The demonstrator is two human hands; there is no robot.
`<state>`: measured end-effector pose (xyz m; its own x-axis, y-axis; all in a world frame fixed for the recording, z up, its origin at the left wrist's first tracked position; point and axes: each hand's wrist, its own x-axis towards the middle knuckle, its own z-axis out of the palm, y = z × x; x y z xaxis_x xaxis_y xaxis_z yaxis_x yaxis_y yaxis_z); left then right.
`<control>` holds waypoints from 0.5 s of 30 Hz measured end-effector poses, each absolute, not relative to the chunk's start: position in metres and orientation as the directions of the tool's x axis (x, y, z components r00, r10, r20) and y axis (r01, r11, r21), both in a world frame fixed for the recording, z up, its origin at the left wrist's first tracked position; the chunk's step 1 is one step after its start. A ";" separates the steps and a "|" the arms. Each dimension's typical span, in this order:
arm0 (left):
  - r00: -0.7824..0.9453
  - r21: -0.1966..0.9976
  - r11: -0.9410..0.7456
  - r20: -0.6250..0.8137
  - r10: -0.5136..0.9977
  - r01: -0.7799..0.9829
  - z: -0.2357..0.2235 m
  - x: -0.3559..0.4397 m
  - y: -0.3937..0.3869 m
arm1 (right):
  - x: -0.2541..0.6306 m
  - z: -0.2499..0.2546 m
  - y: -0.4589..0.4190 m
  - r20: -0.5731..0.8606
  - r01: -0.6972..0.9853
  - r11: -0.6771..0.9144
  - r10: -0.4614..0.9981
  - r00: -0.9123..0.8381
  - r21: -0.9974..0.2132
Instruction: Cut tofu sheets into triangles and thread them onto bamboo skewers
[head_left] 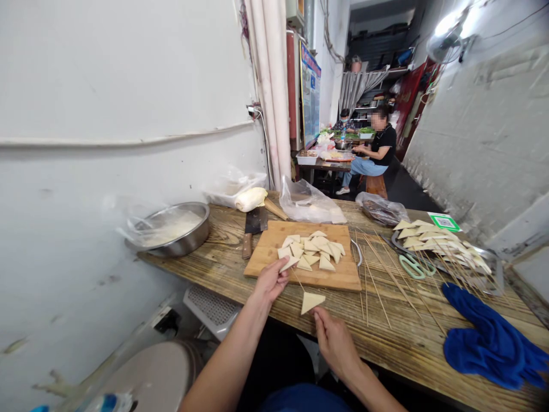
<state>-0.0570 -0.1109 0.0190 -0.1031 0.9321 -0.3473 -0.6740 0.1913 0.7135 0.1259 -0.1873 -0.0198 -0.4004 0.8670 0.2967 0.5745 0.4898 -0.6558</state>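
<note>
- The left hand (271, 281) pinches one pale piece (289, 263) between thumb and fingers. This piece is up over the near left edge of the cutting board (343, 282).
- The piece is creamy, a bit yellow, flat and smooth. Fingers hide part of it, so I can't tell its whole shape.
- The right hand (334, 337) has its thumb and finger pressed together on a thin stick (299, 281), close under another piece.
- That other piece, the triangle on the stick (312, 302), is in front of the board's near edge. It has the same creamy color, with straight sides and sharp corners. It looks flat, like a little flag.
- The stick pokes out past the triangle and points up at the left hand. I can't tell if its tip touches the piece there.
- On the board is a heap of triangles (313, 249). They are all pale and flat, and many lie on top of each other, with their corners going every way.
- On the right side of the table (412, 343) is a shiny tray (497, 280). Lots of pale triangles on sticks (441, 243) lie in it, in close rows.
- Loose sticks (377, 292) lie between the board and the tray, near green scissors (414, 266) and a blue cloth (484, 337).
</note>
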 end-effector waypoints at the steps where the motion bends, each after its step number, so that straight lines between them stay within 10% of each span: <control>1: -0.107 0.714 0.186 -0.345 0.933 -0.675 0.018 -0.057 -0.111 | 0.125 -0.019 -0.188 0.292 0.573 0.486 0.869 -0.400 -0.660; 15: -0.123 0.792 0.165 -0.289 0.949 -0.588 0.019 -0.045 -0.119 | 0.118 -0.019 -0.194 0.354 0.573 0.498 0.867 -0.351 -0.651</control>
<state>-0.0453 -0.1187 0.0191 -0.1230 0.9494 -0.2889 -0.5881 0.1648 0.7918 0.1176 -0.1939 -0.0194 -0.3510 0.8668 0.3541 0.5734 0.4979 -0.6506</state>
